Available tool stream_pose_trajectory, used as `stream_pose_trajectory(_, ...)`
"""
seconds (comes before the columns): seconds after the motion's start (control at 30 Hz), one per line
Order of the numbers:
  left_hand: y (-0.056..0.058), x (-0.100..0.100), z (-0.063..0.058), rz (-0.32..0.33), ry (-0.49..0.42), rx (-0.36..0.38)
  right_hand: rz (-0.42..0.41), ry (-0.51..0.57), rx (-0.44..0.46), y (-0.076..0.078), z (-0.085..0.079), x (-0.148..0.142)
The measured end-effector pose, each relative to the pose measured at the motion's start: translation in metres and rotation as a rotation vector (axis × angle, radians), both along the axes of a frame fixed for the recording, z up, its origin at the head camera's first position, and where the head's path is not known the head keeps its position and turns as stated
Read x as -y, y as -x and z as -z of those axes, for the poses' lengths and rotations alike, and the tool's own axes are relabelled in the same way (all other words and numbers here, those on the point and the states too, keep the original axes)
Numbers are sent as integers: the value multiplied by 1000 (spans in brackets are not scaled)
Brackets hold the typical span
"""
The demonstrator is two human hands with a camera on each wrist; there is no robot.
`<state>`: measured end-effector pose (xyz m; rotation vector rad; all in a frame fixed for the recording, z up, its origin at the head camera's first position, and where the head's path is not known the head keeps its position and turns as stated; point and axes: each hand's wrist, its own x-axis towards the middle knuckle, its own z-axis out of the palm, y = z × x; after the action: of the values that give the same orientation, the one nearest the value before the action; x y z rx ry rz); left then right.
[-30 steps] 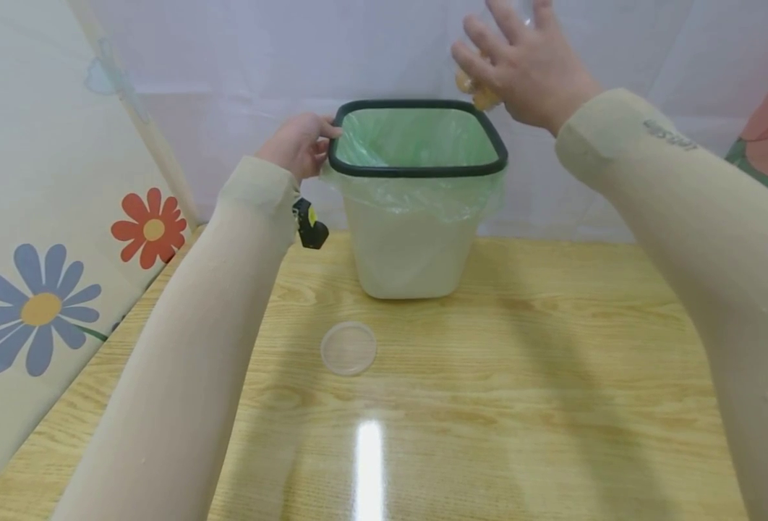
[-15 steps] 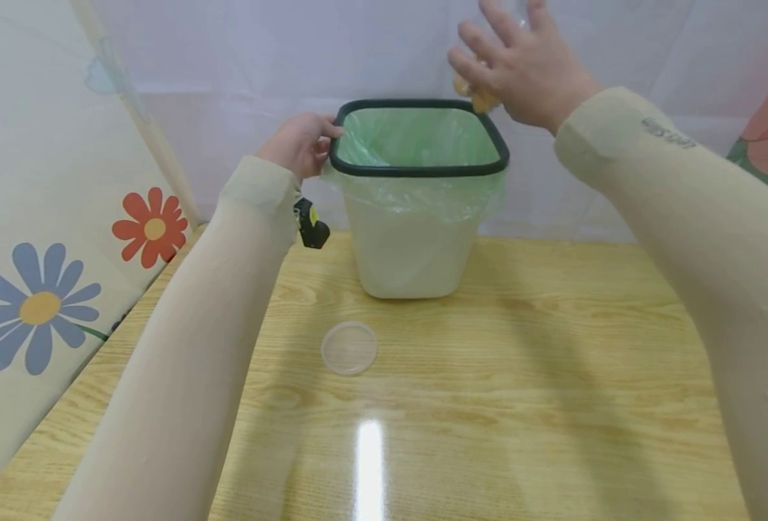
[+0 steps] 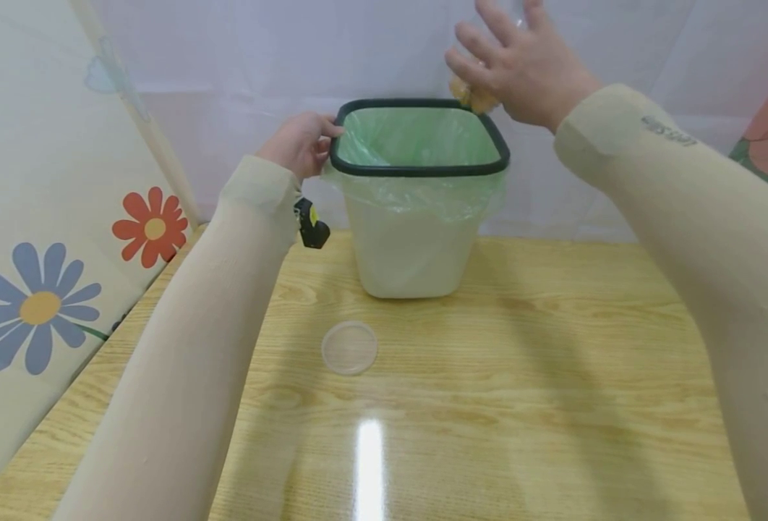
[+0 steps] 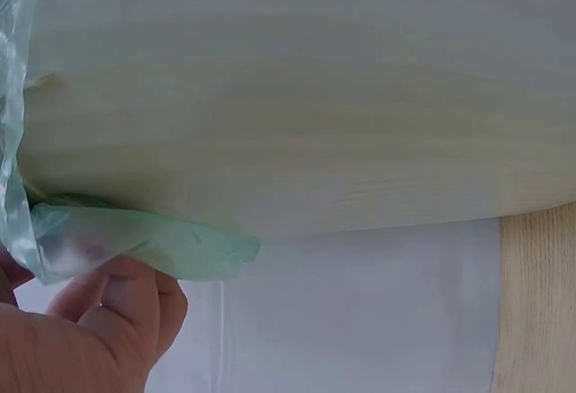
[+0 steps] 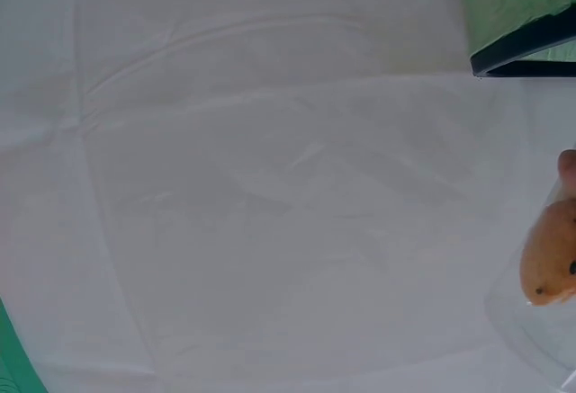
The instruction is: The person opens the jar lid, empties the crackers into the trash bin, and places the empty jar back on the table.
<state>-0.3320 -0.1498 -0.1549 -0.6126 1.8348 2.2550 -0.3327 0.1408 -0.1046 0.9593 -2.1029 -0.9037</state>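
A pale bin (image 3: 416,246) with a dark rim (image 3: 416,171) and a green plastic liner (image 3: 416,137) stands at the back of the table. My left hand (image 3: 296,147) grips the rim's left side, thumb over the edge. In the left wrist view its fingers curl beneath the liner's loose fold (image 4: 171,245). Past the bin's back right corner, my right hand (image 3: 530,69) holds up a clear plastic container (image 5: 531,330), largely hidden behind it. Orange-brown pieces (image 3: 481,100) show below the palm, and one dark-dotted piece (image 5: 547,258) shows through the container's wall.
A clear round lid (image 3: 349,348) lies flat on the wooden table (image 3: 488,405) in front of the bin. A white cloth (image 3: 260,58) hangs close behind the bin. Along the left side runs a panel with printed flowers (image 3: 40,307).
My right hand has shifted slightly left with the container, and the orange pieces sit a little lower and closer to the bin's rim. My left hand keeps its grip.
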Motion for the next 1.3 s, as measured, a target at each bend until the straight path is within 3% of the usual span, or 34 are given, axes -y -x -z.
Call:
stream_pose_trajectory(0.23, 0, 2, 0, 19, -5, -12, -9, 56, 0, 0, -5, -1)
stream_pose_trajectory(0.5, 2, 1, 2, 4, 6, 10, 56, 15, -19, -1, -5, 2)
stream_pose_trajectory(1.07, 4, 0, 1, 8, 6, 15, -60, 80, -2, 3, -1, -6)
stream_pose_trajectory(1.3, 6, 2, 0, 16, -11, 28, -49, 81, -7, 2, -1, -6)
